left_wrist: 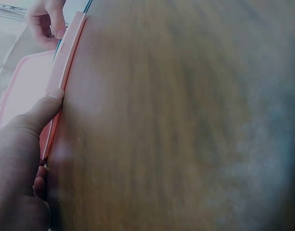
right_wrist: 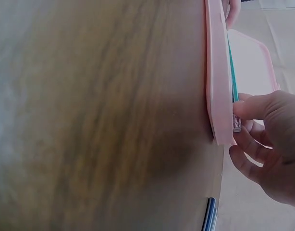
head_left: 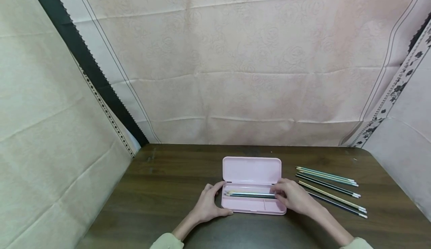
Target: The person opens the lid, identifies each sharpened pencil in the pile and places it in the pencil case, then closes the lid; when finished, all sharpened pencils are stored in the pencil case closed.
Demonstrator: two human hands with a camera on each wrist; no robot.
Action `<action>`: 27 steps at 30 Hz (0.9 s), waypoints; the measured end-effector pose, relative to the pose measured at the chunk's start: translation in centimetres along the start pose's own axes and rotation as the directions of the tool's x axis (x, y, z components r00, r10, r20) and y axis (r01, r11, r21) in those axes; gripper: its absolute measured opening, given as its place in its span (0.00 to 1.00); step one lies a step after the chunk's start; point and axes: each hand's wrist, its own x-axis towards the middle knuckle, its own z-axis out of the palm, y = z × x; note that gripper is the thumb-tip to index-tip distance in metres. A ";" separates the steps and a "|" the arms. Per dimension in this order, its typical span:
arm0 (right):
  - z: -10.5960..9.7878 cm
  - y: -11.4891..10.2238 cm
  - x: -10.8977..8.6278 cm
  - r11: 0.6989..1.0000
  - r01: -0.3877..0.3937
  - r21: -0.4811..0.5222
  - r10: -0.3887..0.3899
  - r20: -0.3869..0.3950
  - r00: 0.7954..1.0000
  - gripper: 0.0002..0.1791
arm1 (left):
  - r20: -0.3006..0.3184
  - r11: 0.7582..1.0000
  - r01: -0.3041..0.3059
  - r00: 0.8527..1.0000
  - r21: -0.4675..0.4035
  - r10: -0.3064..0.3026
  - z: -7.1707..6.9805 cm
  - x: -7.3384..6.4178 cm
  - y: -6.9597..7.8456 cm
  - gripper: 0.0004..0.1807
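A pink pencil case [head_left: 248, 209] lies on the table with its lid [head_left: 251, 169] raised at the back. My left hand [head_left: 208, 203] grips the case's left end, thumb along the front wall and fingers by the back corner. Inside the case lie several pencils [head_left: 250, 194], their points toward the left. With my right hand [head_left: 292, 196] I pinch the white-tipped end of a green pencil [right_wrist: 235, 82] at the case's right side; whether other pencils are in that pinch, the fingers hide.
Right of the case, several more pencils lie in loose groups on the brown wooden table [head_left: 161, 189]: green ones [head_left: 326, 176], dark ones [head_left: 328, 185], yellowish ones [head_left: 331, 195] and dark blue ones [head_left: 338, 205]. Pale cloth [head_left: 249, 54] hangs behind the table and at both sides.
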 end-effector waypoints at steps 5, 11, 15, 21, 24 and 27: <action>0.1 -0.2 0.2 0.999 -0.038 0.017 0.038 0.005 0.999 0.11 | 0.008 1.000 0.010 1.000 -0.002 -0.010 0.0 0.0 0.1 0.51; -0.5 0.3 -0.1 0.999 -0.049 0.008 0.049 -0.027 0.998 0.11 | 0.018 1.000 0.019 1.000 -0.003 -0.019 0.1 0.1 0.2 0.51; -1.3 1.1 -0.9 0.999 -0.026 -0.024 0.024 -0.102 0.995 0.12 | 0.007 1.000 0.012 1.000 -0.003 -0.012 0.0 0.1 0.1 0.51; -3.1 3.5 -2.8 0.998 0.020 -0.065 -0.034 -0.221 0.975 0.14 | 0.003 1.000 0.013 1.000 0.001 -0.013 0.0 0.0 0.1 0.50; -4.4 5.0 -4.0 0.994 0.020 -0.105 -0.049 -0.277 0.960 0.15 | 0.009 1.000 0.017 1.000 -0.002 -0.017 0.0 0.0 0.2 0.50; -5.5 6.3 -5.3 0.990 0.002 -0.141 -0.048 -0.320 0.946 0.16 | 0.011 1.000 0.016 1.000 -0.005 -0.016 0.0 0.0 0.3 0.50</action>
